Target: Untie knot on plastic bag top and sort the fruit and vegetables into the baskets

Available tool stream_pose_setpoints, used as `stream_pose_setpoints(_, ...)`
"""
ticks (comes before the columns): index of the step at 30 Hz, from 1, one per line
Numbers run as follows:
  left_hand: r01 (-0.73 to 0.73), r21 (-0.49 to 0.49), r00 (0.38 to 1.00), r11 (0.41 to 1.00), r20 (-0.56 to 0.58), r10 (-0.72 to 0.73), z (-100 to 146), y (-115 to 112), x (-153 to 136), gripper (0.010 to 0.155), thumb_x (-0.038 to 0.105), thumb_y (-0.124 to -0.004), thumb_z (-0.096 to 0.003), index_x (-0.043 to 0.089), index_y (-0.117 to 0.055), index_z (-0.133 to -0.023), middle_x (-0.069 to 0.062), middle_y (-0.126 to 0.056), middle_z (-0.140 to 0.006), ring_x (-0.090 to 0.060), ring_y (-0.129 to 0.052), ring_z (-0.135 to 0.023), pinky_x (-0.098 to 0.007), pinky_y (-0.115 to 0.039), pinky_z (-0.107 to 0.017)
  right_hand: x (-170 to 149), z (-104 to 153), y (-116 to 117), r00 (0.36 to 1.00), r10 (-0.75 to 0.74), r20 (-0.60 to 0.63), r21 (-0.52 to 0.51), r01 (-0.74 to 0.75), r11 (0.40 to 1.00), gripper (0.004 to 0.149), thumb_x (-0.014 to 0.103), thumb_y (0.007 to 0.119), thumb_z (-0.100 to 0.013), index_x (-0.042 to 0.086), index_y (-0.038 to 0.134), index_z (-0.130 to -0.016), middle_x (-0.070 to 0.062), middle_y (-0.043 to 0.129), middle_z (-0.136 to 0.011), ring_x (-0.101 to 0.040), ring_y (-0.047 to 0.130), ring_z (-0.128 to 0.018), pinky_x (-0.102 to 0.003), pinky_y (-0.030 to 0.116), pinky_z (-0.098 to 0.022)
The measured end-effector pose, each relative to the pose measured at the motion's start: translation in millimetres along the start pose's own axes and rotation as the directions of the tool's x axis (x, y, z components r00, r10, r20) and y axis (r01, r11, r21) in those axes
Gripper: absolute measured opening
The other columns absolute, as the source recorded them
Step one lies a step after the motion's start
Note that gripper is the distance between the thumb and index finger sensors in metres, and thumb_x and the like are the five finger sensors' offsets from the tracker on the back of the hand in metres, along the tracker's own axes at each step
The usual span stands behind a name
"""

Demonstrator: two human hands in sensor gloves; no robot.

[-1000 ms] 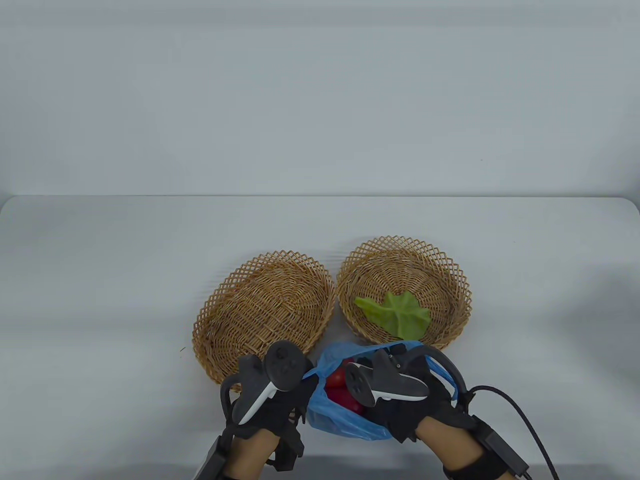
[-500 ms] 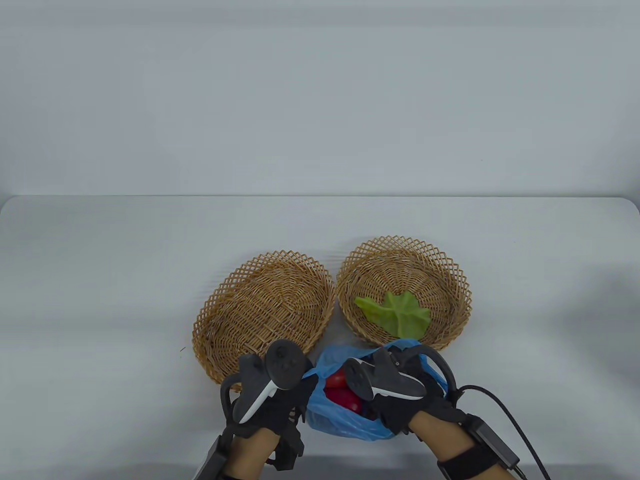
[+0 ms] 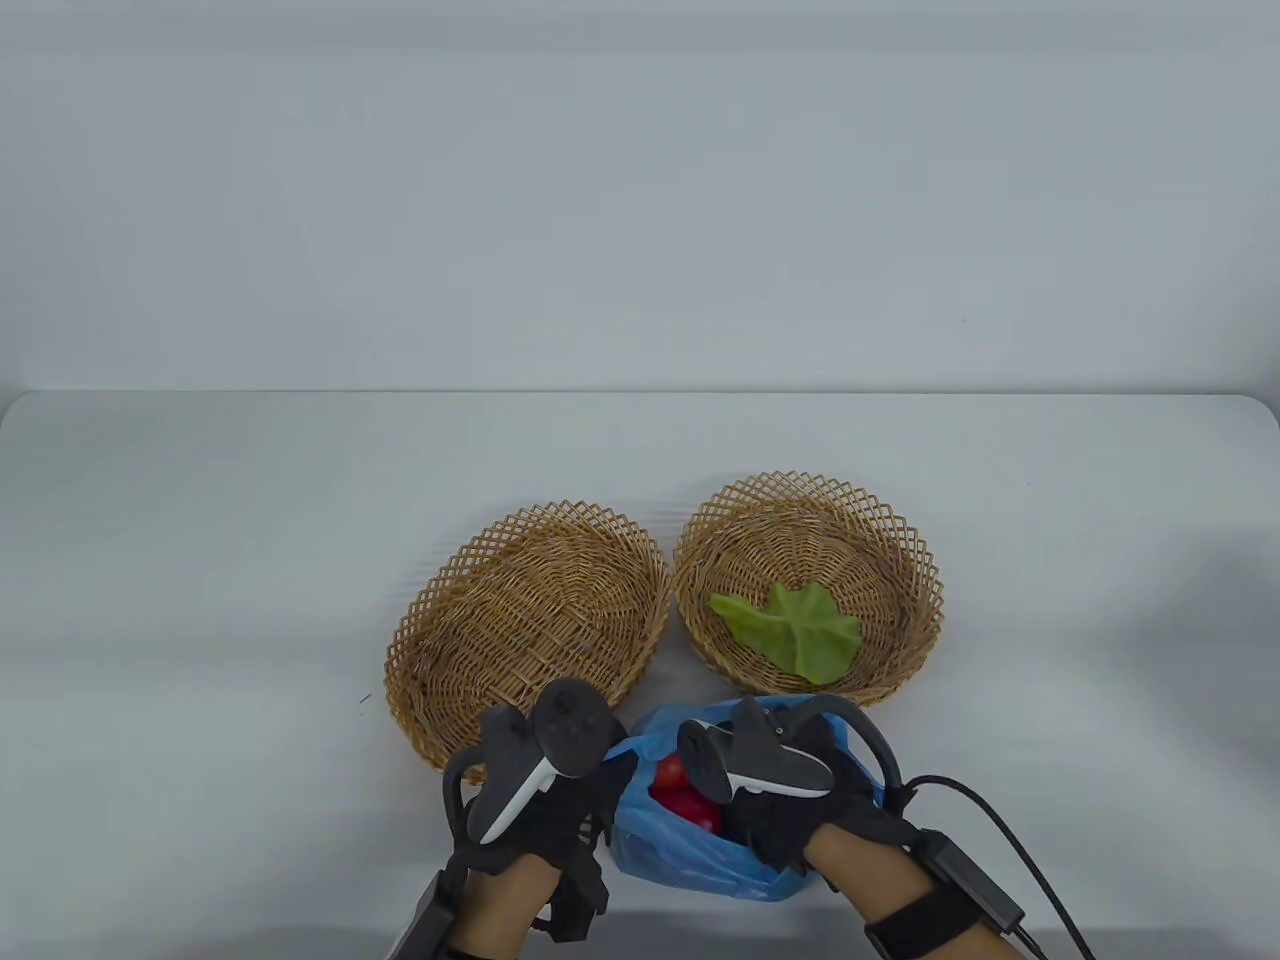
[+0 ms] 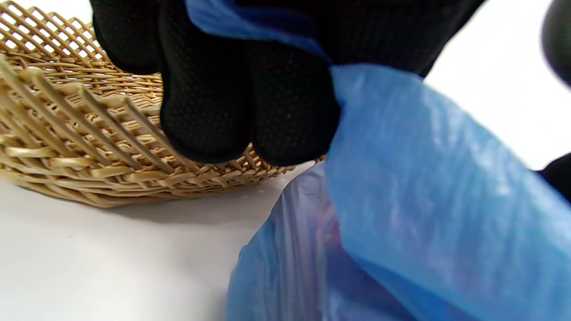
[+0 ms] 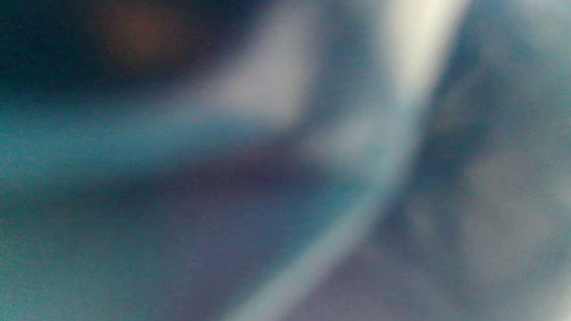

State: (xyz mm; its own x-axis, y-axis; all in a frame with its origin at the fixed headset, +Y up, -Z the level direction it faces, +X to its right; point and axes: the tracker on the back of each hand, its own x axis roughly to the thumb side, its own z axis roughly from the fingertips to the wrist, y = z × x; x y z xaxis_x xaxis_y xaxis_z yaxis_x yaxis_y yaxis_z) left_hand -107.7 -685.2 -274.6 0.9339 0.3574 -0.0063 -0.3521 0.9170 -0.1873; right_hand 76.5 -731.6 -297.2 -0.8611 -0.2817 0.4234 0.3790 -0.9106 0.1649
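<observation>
Bag (image 3: 690,850) open on bench (image 3: 200,560), just before both baskets. Left hand (image 3: 560,810) fingers (image 4: 250,102) pinching rim; right hand (image 3: 800,810) inside, fingers hidden, grip unknowable. Keep rim taut; lift red produce (image 3: 690,800) clear.

2 wicker baskets (image 3: 528,620) (image 3: 810,580); 1 blue bag (image 3: 680,855); 1 green leaf (image 3: 795,632); 2 gloved hands (image 3: 545,800) (image 3: 800,810).

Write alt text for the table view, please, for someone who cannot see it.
Two gloved hands work an open blue plastic bag holding red produce: the left hand holds its edge, the right hand reaches inside. Behind stand two wicker baskets, the left basket bare, the right basket holding a green leaf.
</observation>
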Motion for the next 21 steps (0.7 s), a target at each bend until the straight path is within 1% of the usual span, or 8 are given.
stream_pose_setpoints(5, -0.002, 0.002, 1.000, 1.000, -0.004, 0.002, 0, 0, -1, 0.043, 0.044, -0.083, -0.0443, 0.025, -0.087, -0.082, 0.006, -0.104, -0.055, -0.025, -0.103, -0.060, -0.055, -0.067, -0.072, -2, 2, -1, 1.000, 0.009, 0.003, -0.034, -0.009, 0.999, 0.094, 0.058, 0.092, -0.033, 0.020, 0.049, -0.107, -0.014, 0.077, -0.102, -0.035, 0.086, -0.085, -0.056, 0.071, -0.065)
stream_pose_setpoints(11, -0.005, 0.007, 1.000, 1.000, -0.011, 0.005, 0, 1, -2, 0.042, 0.044, -0.083, -0.0443, 0.025, -0.088, -0.082, 0.006, -0.104, -0.055, -0.025, -0.103, -0.060, -0.055, -0.067, -0.071, -12, 10, -13, 0.999, -0.037, 0.009, -0.059, 0.037, 0.998, 0.093, 0.060, 0.092, -0.032, 0.020, 0.051, -0.106, -0.014, 0.079, -0.100, -0.033, 0.088, -0.082, -0.055, 0.073, -0.063)
stream_pose_setpoints(15, -0.003, 0.000, 1.000, 1.000, -0.016, 0.003, -1, 1, -2, 0.042, 0.044, -0.083, -0.0443, 0.025, -0.088, -0.082, 0.006, -0.104, -0.055, -0.025, -0.103, -0.060, -0.055, -0.067, -0.071, -20, 18, -20, 0.994, -0.101, 0.033, -0.068, 0.103, 0.992, 0.093, 0.060, 0.091, -0.032, 0.020, 0.052, -0.106, -0.014, 0.080, -0.099, -0.034, 0.089, -0.081, -0.055, 0.073, -0.063)
stream_pose_setpoints(21, -0.006, -0.001, 1.000, 1.000, -0.021, 0.006, -1, 1, -3, 0.042, 0.044, -0.083, -0.0444, 0.025, -0.088, -0.082, 0.006, -0.104, -0.055, -0.025, -0.103, -0.060, -0.055, -0.067, -0.071, -31, 26, -34, 0.965, -0.246, 0.087, -0.082, 0.253, 0.964, 0.094, 0.062, 0.091, -0.031, 0.019, 0.054, -0.106, -0.014, 0.082, -0.097, -0.033, 0.091, -0.078, -0.054, 0.075, -0.061)
